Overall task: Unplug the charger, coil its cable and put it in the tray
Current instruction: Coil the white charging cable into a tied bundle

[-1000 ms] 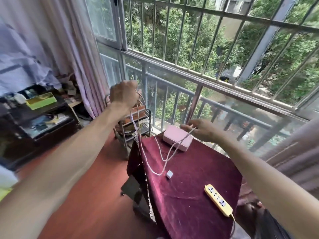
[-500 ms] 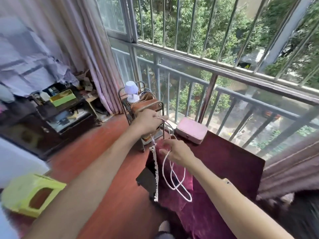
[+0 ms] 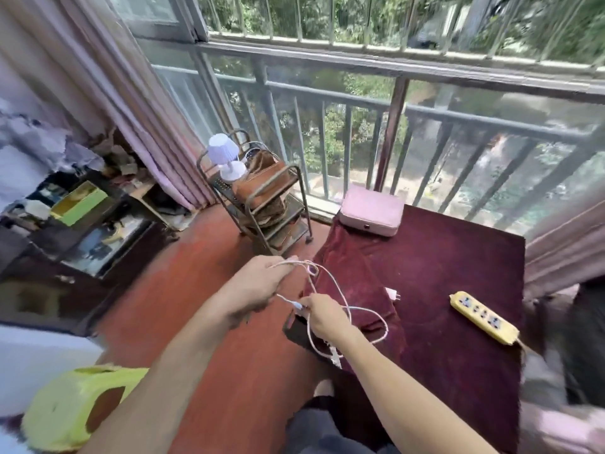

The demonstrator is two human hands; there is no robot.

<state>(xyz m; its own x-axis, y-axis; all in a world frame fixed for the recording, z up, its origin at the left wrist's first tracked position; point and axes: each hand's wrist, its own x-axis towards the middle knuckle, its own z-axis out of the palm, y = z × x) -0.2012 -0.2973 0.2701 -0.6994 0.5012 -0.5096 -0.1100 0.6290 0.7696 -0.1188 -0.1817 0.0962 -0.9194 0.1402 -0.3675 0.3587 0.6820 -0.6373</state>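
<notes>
My left hand [image 3: 258,286] grips one end of the white charger cable [image 3: 340,290] at the table's left edge. Just below it, my right hand [image 3: 322,314] pinches the same cable, which hangs in loose loops between and under both hands. The small white charger plug [image 3: 393,293] lies on the dark red tablecloth [image 3: 458,273], apart from the yellow power strip [image 3: 481,317] on its right. A pink tray-like box [image 3: 371,210] sits at the table's far left corner.
A metal trolley [image 3: 262,198] with a small white lamp [image 3: 226,157] stands left of the table by the railing. A cluttered dark cabinet [image 3: 82,231] is at left, a lime-green stool [image 3: 75,404] on the red floor at lower left.
The view has tilted down. My left hand came down from high above the table to its left edge. My right hand left the pink box and now holds the cable near my left hand, with loops gathered.
</notes>
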